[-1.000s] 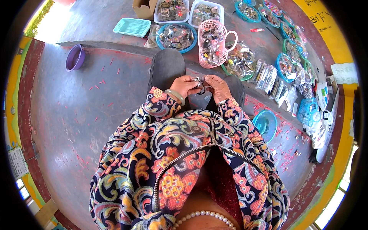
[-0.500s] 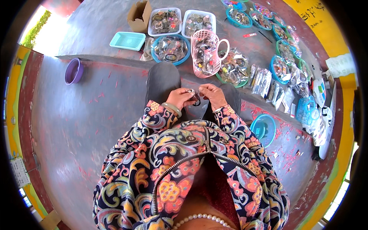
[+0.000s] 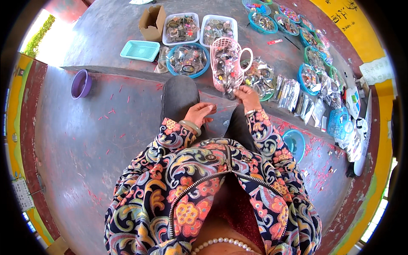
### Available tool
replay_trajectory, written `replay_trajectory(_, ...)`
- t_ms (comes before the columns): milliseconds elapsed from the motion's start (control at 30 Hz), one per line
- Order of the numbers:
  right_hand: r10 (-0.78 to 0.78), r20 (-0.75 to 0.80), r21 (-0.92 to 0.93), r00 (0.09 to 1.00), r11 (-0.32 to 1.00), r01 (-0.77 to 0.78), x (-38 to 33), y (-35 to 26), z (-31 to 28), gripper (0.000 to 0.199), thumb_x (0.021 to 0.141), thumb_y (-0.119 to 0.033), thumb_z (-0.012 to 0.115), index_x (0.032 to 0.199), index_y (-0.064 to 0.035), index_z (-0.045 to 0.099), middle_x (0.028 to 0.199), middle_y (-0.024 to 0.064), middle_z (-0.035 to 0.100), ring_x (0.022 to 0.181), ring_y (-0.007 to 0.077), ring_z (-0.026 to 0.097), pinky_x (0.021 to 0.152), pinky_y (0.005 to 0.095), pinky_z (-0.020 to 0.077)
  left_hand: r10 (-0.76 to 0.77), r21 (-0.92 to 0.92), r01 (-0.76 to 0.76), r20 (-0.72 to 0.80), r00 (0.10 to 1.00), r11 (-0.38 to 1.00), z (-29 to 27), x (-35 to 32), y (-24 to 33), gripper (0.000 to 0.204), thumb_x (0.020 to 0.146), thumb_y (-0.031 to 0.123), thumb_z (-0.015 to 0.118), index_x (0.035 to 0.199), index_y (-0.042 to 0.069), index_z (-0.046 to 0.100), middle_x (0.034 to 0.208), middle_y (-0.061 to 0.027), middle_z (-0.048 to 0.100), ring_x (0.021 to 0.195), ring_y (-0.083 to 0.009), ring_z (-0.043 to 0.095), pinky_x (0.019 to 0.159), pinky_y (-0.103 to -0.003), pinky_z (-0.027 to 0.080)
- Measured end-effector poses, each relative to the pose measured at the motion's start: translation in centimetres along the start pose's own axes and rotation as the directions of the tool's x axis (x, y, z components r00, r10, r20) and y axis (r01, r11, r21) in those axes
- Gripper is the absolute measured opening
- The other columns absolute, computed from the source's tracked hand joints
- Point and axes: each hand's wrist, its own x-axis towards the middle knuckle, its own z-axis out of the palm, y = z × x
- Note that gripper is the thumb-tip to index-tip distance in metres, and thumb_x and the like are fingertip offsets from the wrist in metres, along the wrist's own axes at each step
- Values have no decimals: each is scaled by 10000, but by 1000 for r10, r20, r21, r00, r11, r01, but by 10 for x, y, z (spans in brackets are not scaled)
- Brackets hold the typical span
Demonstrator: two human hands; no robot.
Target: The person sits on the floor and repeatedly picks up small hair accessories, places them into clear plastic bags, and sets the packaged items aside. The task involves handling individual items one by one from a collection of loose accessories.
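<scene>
Right hand (image 3: 249,99): we pinch a bagged dark band (image 3: 230,94)
Left hand (image 3: 199,114): loosely curled, fingers parted
Band: likely light, slippery; hold its edge

Hands (image 3: 198,114) apart, right one (image 3: 249,98) forward

The pink, latticed plastic basket (image 3: 240,74) looked smooth; the hand-held, clear plastic packet (image 3: 229,93) shone; the brown, open cardboard box (image 3: 148,34) looked matt.

Pink basket (image 3: 239,75) before right hand (image 3: 249,98); floor (image 3: 106,153) leftward passable.
</scene>
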Motion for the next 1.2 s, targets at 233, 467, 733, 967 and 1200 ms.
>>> replay_trajectory(233,-74,-87,-255,993,966,50,79,6,-10,214,694,-211,620,765,-9,629,569,0,558,464,66,472,454,217,380,-26,24,26,7,1000,999,5,-2,3,201,822,164,524,980,41,537,991,-68,574,935,-169,542,627,-229,440)
replay_trajectory(467,-162,-258,-347,952,936,65,94,22,-51,222,746,-192,573,860,-6,618,679,22,609,570,68,552,449,185,390,-46,78,45,14,999,996,8,-1,4,186,829,138,504,978,31,535,983,-80,576,915,-172,553,623,-232,449)
replay_trajectory(733,51,-509,-178,859,970,-163,67,33,-157,202,769,-208,570,891,-51,607,743,2,606,617,58,543,470,183,403,-75,132,68,45,996,989,13,2,2,183,833,126,493,980,23,530,964,-93,581,893,-171,560,629,-235,449)
replay_trajectory(967,-122,16,-903,992,424,67,74,101,-183,251,688,-198,553,911,-99,610,796,83,611,725,240,584,624,340,461,-117,170,110,33,993,979,17,5,0,172,839,122,482,970,22,530,943,-89,585,871,-163,562,633,-233,449)
replay_trajectory(1200,-43,-56,-986,998,159,-48,77,82,-150,242,707,-187,511,904,-76,598,866,158,589,813,332,554,760,403,433,-112,205,102,41,993,973,14,9,-5,182,845,126,471,980,20,530,940,-81,585,869,-158,557,642,-231,448)
